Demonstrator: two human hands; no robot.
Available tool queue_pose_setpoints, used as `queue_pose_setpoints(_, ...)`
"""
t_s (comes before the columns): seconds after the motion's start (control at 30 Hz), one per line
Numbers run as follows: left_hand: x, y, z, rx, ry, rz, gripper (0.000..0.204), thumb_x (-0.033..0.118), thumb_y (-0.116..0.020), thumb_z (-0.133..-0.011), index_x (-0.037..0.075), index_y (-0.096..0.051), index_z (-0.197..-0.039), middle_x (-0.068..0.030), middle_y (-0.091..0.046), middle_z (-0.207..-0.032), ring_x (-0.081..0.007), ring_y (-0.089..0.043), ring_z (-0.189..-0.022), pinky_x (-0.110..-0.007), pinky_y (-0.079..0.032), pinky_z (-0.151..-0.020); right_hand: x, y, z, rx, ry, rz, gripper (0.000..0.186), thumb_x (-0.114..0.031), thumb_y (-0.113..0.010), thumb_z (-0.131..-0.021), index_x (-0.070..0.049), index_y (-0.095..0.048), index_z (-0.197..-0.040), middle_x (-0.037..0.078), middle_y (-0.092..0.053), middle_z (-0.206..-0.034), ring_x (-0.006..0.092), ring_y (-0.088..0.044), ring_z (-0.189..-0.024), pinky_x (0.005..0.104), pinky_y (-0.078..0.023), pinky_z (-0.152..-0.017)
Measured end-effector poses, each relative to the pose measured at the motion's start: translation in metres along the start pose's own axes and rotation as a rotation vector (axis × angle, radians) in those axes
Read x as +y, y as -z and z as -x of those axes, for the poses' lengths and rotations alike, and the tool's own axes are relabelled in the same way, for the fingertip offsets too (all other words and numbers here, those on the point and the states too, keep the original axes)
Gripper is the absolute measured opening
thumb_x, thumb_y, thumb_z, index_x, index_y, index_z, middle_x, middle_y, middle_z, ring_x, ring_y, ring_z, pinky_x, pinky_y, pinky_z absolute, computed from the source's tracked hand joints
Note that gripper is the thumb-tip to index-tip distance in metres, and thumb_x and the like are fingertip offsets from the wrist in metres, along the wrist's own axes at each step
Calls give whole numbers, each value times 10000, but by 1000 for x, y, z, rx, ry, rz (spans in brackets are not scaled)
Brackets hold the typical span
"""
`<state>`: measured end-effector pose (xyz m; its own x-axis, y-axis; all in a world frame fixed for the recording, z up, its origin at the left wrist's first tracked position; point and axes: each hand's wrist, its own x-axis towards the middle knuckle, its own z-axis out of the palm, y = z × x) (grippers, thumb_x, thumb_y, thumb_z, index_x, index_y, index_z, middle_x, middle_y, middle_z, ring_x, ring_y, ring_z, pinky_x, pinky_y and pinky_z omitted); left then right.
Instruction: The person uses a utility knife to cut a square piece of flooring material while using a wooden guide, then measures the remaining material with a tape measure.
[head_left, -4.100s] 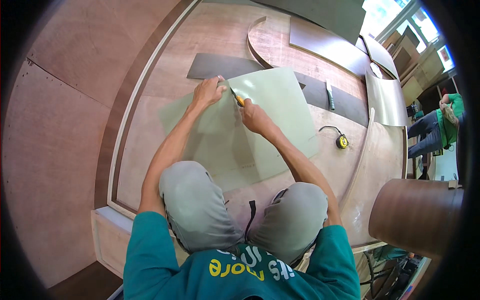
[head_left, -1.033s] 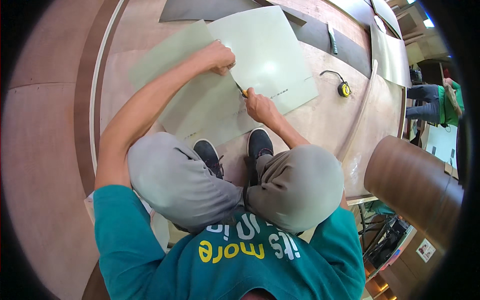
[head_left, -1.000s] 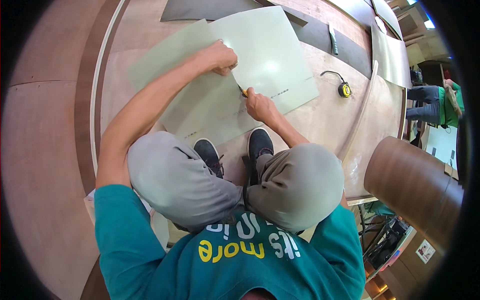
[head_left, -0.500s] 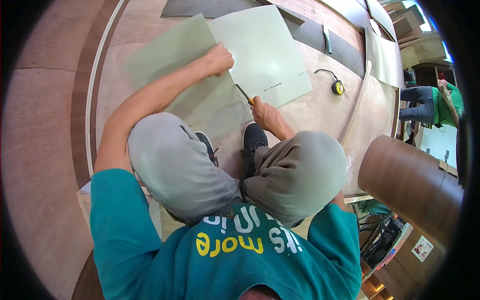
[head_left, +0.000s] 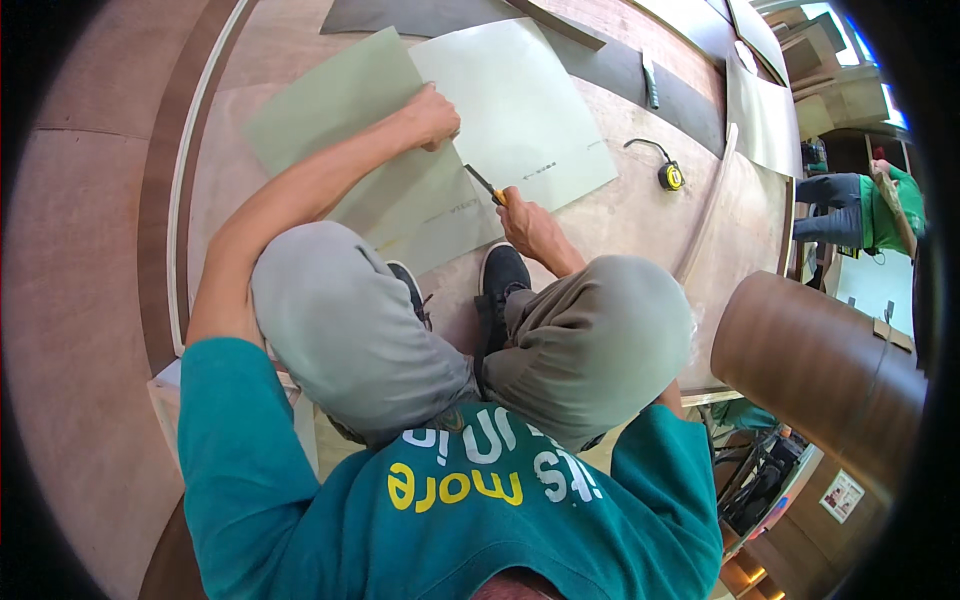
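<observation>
Two pale grey-green panels lie in front of my feet, the left sheet (head_left: 335, 130) meeting the right sheet (head_left: 520, 90) along a straight line. My left hand (head_left: 430, 117) is closed at the left sheet's right edge, with the fingertips mostly hidden. In my right hand (head_left: 535, 228) is a utility knife (head_left: 484, 184) with a yellow-and-black handle. Its dark blade points up and left, close to the line between the sheets. Faint printed marks show near the lower edges of both sheets.
A yellow tape measure (head_left: 670, 176) and a scraper-like tool (head_left: 651, 82) lie to the right on the wooden surface (head_left: 640, 215). A thin wood strip (head_left: 712, 200) stands beyond. At right are a large brown roll (head_left: 815, 355) and a person in green (head_left: 885, 210).
The left sheet, blurred at its left edge before, now looks sharp and has shifted slightly. The view has drifted a little. Both hands keep nearly the same places.
</observation>
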<state>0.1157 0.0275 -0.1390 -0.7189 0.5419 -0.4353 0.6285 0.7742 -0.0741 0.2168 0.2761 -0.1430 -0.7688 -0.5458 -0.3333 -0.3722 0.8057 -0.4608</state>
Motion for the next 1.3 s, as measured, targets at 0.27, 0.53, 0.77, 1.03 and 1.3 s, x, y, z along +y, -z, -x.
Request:
queue_pose_setpoints(0.27,-7,-21,13,-20,101,32,313,233,-777,-597,195,-724,-903,-72,-693,-887,-237,-649,-911,-462,-379,-961,-5,-8,-4,179,-33,-80,265,-225,-462,-903,3,-448,-1038,235,-575,-688,395,-575,-580,510,-446,-529)
queue_pose_setpoints(0.53,5,6,0,-34,16,66,315,398,-785,-615,220,-729,-869,-53,-696,-841,-221,-658,-842,-425,-421,-872,8,-9,-7,98,-204,-298,316,-305,-455,-922,-20,-494,-1051,254,-613,-842,411,-609,-773,503,-460,-683)
queue_pose_setpoints(0.77,-6,-25,5,-39,42,96,289,378,-785,-597,158,-724,-774,-81,-680,-800,-238,-649,-793,-418,-450,-751,0,-16,-14,118,-192,-347,412,-425,-474,-931,-59,-526,-1112,224,-644,-940,404,-611,-899,490,-471,-783)
queue_pose_setpoints(1.03,1,-8,14,19,-7,101,273,287,-785,-594,163,-721,-829,-39,-668,-697,-228,-640,-699,-420,-425,-788,-12,-16,-13,137,-17,-245,263,-266,-452,-962,-14,-402,-1015,274,-576,-653,469,-568,-636,546,-423,-559)
queue_pose_setpoints(1.3,1,-12,17,25,40,168,315,274,-797,-587,188,-732,-883,-38,-681,-720,-224,-645,-716,-403,-415,-852,-10,-27,-26,148,86,-162,263,-271,-465,-956,-29,-399,-1034,239,-575,-614,440,-572,-578,528,-430,-507)
